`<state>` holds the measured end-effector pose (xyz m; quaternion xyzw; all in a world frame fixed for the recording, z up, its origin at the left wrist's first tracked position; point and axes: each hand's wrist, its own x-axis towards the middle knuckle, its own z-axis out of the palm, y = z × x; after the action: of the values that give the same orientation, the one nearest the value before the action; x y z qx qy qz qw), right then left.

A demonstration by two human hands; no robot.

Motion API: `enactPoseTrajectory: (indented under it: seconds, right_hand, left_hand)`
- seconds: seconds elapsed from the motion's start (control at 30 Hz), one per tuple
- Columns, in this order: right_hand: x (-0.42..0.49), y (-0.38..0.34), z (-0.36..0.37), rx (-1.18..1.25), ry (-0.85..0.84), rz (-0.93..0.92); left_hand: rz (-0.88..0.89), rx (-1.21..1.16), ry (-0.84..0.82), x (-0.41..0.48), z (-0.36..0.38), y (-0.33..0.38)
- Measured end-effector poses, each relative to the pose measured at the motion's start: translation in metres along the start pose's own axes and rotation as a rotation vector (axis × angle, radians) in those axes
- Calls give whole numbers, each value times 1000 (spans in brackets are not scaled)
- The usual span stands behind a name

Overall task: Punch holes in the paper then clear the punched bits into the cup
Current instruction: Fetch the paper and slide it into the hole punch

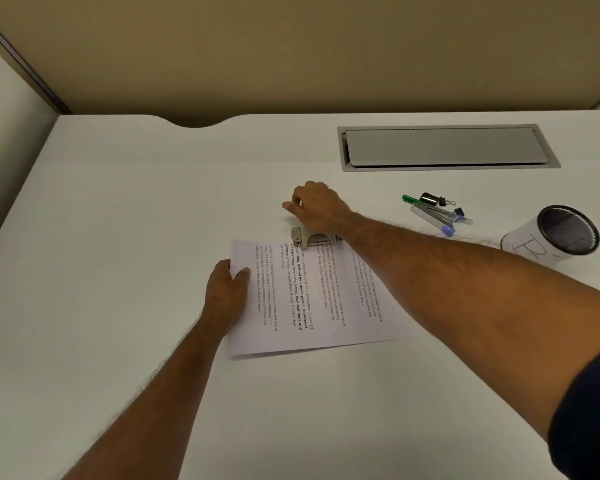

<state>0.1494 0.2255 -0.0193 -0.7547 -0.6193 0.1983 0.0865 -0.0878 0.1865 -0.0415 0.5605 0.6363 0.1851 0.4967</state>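
So the paper (pixel 309 306) is lying mid-frame on the white surface (pixel 118 237), text running sideways. The metal hole punch (pixel 307 238) sits on the sheet's top edge, and the right hand (pixel 314 206) is curled over it from above, so most of the punch is hidden. The left hand (pixel 226 292) pinches the sheet's left edge, thumb on top, fingers tucked under. The cup (pixel 522 242) is way over at the right of the frame, well apart from the paper, with a little heap of pens and clips (pixel 433 211) just to its upper left

White desk (pixel 118 237), paper (pixel 326 323), hole punch (pixel 310 238), cup (pixel 530 241), perhaps pens (pixel 437 214)
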Motion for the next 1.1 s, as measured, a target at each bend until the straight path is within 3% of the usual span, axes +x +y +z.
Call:
enactPoseTrajectory:
  seconds: [0.47,1.1]
  right_hand:
    - [12,13,32,-185,164,-71]
    - [20,20,44,-300,214,-61]
  left_hand:
    - [21,-24,21,-2,1,-4]
    - [35,-45,9,2,1,-12]
